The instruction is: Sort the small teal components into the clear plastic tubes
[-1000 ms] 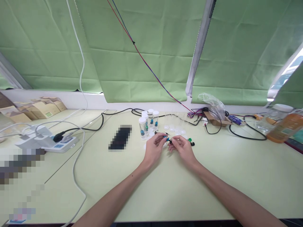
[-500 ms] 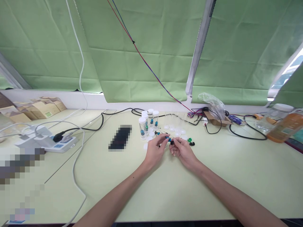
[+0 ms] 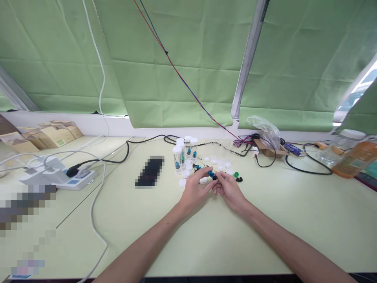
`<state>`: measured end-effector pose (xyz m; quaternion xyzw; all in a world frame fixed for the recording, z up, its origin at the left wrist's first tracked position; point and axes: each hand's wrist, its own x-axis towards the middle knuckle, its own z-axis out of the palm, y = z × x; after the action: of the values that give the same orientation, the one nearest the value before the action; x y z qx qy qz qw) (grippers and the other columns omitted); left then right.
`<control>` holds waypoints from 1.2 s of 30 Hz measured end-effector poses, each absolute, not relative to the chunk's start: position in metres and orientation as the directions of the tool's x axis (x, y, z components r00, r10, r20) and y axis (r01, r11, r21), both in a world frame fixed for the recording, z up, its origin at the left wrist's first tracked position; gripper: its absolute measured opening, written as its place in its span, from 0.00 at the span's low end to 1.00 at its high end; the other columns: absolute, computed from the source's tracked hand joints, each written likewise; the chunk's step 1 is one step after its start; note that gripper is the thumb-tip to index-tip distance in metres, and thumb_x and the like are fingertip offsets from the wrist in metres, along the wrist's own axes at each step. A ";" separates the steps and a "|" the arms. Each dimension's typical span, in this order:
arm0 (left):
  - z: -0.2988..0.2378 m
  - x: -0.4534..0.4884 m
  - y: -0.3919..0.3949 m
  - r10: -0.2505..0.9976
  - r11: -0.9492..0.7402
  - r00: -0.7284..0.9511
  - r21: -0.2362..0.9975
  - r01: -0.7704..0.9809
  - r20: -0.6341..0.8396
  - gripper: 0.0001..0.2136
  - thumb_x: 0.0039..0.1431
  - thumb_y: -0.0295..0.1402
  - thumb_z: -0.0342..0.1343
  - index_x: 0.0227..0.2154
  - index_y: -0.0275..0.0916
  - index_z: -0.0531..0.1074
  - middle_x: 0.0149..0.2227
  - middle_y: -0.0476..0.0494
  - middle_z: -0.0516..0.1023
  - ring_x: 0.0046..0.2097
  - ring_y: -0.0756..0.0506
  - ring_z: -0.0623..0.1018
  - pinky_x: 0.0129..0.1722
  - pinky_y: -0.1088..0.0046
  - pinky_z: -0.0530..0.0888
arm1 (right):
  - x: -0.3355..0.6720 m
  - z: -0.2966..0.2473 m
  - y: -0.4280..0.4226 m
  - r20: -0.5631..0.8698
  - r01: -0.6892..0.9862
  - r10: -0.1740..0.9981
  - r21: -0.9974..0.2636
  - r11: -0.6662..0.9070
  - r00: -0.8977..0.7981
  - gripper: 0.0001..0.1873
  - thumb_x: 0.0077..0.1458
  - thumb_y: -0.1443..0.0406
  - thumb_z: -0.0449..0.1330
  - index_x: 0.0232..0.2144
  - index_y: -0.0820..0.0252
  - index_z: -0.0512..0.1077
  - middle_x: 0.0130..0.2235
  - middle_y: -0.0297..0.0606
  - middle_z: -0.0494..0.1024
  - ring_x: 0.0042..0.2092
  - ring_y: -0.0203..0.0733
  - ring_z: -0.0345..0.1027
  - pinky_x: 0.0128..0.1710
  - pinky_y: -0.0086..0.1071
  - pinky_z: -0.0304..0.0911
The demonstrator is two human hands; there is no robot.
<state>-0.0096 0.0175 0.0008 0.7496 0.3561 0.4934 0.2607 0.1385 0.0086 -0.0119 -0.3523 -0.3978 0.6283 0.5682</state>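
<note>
My left hand [image 3: 196, 186] and my right hand [image 3: 229, 188] meet over the pale green table [image 3: 265, 220], fingertips pinched together on a small black piece [image 3: 215, 177] with a blue piece [image 3: 210, 173] just above it. Which hand carries which piece is too small to tell. Just beyond stand several clear vials with white caps [image 3: 184, 153], holding blue bits. Loose white caps [image 3: 219, 163] lie scattered by the fingers, along with a green piece [image 3: 235, 174] and a black piece [image 3: 240, 179].
A dark blurred flat object [image 3: 149, 171] lies left of the vials. A power strip with cables [image 3: 63, 175] sits at the left. Tangled wires, a small cardboard tray [image 3: 269, 151] and a plastic bag are behind; jars [image 3: 350, 155] stand far right.
Both hands have drawn closer together and a little toward me, fingertips now touching around the black and blue pieces. The things on the table have not moved.
</note>
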 end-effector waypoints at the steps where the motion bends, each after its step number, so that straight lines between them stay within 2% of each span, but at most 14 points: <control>1: 0.000 -0.010 0.018 0.787 -0.616 0.262 0.735 0.283 0.559 0.16 0.57 0.35 0.59 0.49 0.44 0.72 0.49 0.42 0.77 0.45 0.44 0.79 0.47 0.65 0.76 | 0.139 -0.012 0.009 0.008 -0.426 0.995 -0.904 -0.035 -0.100 0.20 0.48 0.50 0.67 0.28 0.59 0.67 0.20 0.29 0.71 0.20 0.33 0.65 0.20 0.25 0.58; 13: -0.005 -0.009 0.020 0.723 -0.689 0.271 0.640 0.339 0.635 0.17 0.56 0.28 0.60 0.48 0.44 0.70 0.47 0.45 0.78 0.41 0.48 0.79 0.44 0.67 0.79 | 0.139 -0.012 0.008 0.012 -0.295 0.997 -0.955 -0.009 -0.071 0.21 0.50 0.47 0.63 0.29 0.58 0.66 0.19 0.28 0.70 0.19 0.35 0.67 0.18 0.26 0.61; 17: -0.004 -0.008 0.020 0.703 -0.709 0.266 0.621 0.335 0.659 0.18 0.55 0.27 0.59 0.49 0.42 0.69 0.48 0.44 0.77 0.41 0.48 0.80 0.45 0.66 0.80 | 0.138 -0.011 0.008 0.017 -0.270 0.995 -0.963 -0.009 -0.093 0.21 0.52 0.47 0.62 0.30 0.58 0.66 0.20 0.31 0.73 0.19 0.36 0.68 0.18 0.27 0.61; 30: -0.008 -0.006 0.020 0.704 -0.704 0.218 0.625 0.336 0.676 0.18 0.55 0.25 0.58 0.49 0.41 0.67 0.43 0.43 0.78 0.42 0.46 0.81 0.44 0.66 0.80 | 0.138 -0.008 0.007 0.019 -0.298 0.991 -0.954 -0.021 -0.132 0.20 0.52 0.48 0.62 0.32 0.59 0.69 0.27 0.35 0.77 0.22 0.37 0.71 0.17 0.27 0.62; 36: -0.005 -0.007 0.019 0.714 -0.693 0.181 0.645 0.323 0.676 0.18 0.55 0.26 0.58 0.48 0.42 0.67 0.43 0.44 0.77 0.42 0.47 0.80 0.43 0.68 0.80 | 0.140 -0.006 0.006 0.031 -0.337 0.988 -0.941 -0.022 -0.150 0.18 0.51 0.51 0.65 0.36 0.58 0.73 0.31 0.35 0.76 0.28 0.37 0.71 0.19 0.27 0.63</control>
<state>-0.0066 0.0187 -0.0052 0.7466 0.3473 0.5375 0.1819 0.1401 0.0056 -0.0062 -0.3658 -0.4448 0.6142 0.5395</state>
